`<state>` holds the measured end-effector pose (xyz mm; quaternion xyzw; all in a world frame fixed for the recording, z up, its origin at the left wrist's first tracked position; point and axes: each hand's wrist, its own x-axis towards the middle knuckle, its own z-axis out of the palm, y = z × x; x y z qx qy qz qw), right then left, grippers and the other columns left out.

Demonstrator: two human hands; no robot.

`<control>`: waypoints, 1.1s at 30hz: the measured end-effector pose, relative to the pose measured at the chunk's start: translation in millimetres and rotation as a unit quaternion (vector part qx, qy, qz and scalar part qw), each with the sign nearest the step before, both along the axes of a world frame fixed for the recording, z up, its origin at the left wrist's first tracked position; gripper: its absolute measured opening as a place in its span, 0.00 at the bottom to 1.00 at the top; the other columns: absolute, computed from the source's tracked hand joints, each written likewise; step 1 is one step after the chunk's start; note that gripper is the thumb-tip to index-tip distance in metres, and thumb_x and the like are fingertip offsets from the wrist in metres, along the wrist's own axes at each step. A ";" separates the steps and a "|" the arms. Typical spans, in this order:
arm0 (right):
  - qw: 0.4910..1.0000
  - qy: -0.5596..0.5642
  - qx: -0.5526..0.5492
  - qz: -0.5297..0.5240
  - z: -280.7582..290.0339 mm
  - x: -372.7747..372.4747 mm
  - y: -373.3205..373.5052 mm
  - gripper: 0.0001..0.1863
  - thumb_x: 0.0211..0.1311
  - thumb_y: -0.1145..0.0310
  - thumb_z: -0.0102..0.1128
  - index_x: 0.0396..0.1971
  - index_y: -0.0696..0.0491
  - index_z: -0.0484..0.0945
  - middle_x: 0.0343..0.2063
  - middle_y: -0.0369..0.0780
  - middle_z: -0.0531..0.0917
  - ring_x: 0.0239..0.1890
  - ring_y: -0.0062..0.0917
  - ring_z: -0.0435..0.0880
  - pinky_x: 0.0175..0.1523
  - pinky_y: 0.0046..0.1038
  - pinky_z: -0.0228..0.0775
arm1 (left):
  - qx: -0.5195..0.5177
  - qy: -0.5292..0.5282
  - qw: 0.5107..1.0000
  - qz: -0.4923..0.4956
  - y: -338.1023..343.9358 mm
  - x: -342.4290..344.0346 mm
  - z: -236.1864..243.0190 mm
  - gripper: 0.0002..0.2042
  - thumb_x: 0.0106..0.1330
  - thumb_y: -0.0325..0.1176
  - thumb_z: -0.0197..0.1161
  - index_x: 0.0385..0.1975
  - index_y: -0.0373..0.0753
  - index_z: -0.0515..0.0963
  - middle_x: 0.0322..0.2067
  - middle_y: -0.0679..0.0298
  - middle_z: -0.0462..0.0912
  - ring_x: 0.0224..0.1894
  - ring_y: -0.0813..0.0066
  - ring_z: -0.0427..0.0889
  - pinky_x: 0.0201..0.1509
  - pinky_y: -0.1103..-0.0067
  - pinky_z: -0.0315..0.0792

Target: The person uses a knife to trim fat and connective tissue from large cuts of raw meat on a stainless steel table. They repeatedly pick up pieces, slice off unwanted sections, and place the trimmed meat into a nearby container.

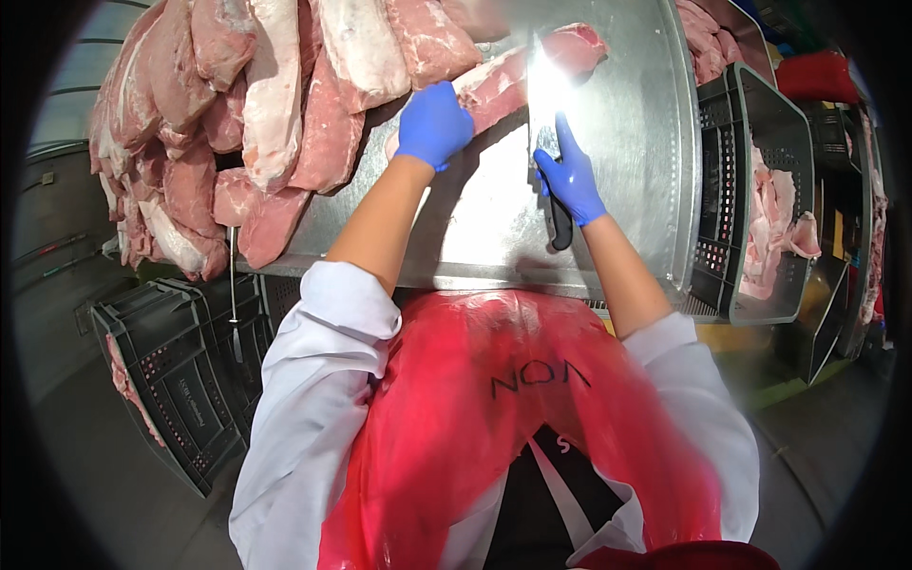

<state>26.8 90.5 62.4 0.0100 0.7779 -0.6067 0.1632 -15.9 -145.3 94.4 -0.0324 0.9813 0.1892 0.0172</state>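
Note:
A long, pale pink strip of meat [499, 95] lies slantwise on the metal work table [632, 180]. My left hand [434, 126], in a blue glove, is closed on the near left part of the strip. In my blue-gloved right hand [573, 179] is a knife [561, 228] with a black handle, its index finger stretched along the blade. The blade points away from me and crosses over the strip near its far right end. Bright glare on the blade hides whether it touches the meat.
A heap of large meat pieces [271, 85] covers the table's left side and hangs over its edge. To the right stands a dark crate [719, 190] with meat trimmings [768, 228]. Another dark perforated crate [195, 380] is at lower left, beside a hanging metal rod [234, 285].

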 end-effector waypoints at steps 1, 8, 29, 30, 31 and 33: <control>1.000 -0.004 -0.007 0.012 0.8 -1.8 -4.3 0.46 0.66 0.73 0.55 0.80 0.35 0.43 0.30 0.42 0.85 0.23 0.22 0.82 0.28 0.27 0.78 | 0.006 -0.025 0.999 0.023 -7.1 -4.0 0.8 0.19 0.60 0.39 0.63 0.45 0.31 0.79 0.42 0.42 0.84 0.47 0.44 0.83 0.55 0.60 0.77; 0.999 -0.022 -0.034 0.018 -14.4 -13.5 -23.9 0.46 0.67 0.75 0.55 0.79 0.33 0.43 0.30 0.41 0.84 0.24 0.22 0.82 0.29 0.27 0.79 | 0.054 -0.052 0.995 -0.062 -3.2 -3.0 9.4 0.15 0.56 0.41 0.67 0.41 0.41 0.82 0.47 0.49 0.76 0.53 0.47 0.77 0.58 0.65 0.73; 0.976 -0.019 0.077 0.200 13.7 24.8 -91.5 0.42 0.66 0.70 0.48 0.78 0.53 0.42 0.25 0.56 0.84 0.19 0.40 0.85 0.30 0.42 0.80 | 0.277 -0.101 0.953 0.076 -40.4 -3.7 -6.2 0.10 0.58 0.29 0.67 0.35 0.27 0.82 0.26 0.61 0.84 0.29 0.75 0.83 0.33 0.78 0.77; 0.975 -0.006 0.081 0.209 16.8 31.9 -93.5 0.41 0.67 0.70 0.46 0.78 0.53 0.41 0.24 0.55 0.84 0.18 0.40 0.85 0.29 0.40 0.80 | 0.305 -0.106 0.944 0.069 -53.7 -10.3 -29.2 0.08 0.59 0.29 0.67 0.33 0.29 0.82 0.24 0.62 0.83 0.27 0.76 0.81 0.31 0.77 0.75; 0.977 -0.009 0.070 0.203 18.0 27.2 -98.1 0.41 0.67 0.70 0.45 0.78 0.54 0.40 0.25 0.56 0.84 0.19 0.41 0.85 0.28 0.40 0.79 | 0.285 -0.094 0.952 0.058 -56.4 -14.9 -31.0 0.08 0.59 0.29 0.67 0.32 0.29 0.81 0.24 0.62 0.82 0.26 0.76 0.81 0.31 0.78 0.75; 0.980 -0.014 0.048 0.191 16.3 -0.5 -116.4 0.42 0.67 0.70 0.45 0.78 0.54 0.38 0.26 0.57 0.85 0.19 0.41 0.85 0.27 0.39 0.79 | 0.241 -0.070 0.967 0.038 -58.8 -17.2 -26.0 0.07 0.59 0.28 0.67 0.30 0.30 0.81 0.23 0.62 0.81 0.25 0.77 0.79 0.30 0.78 0.73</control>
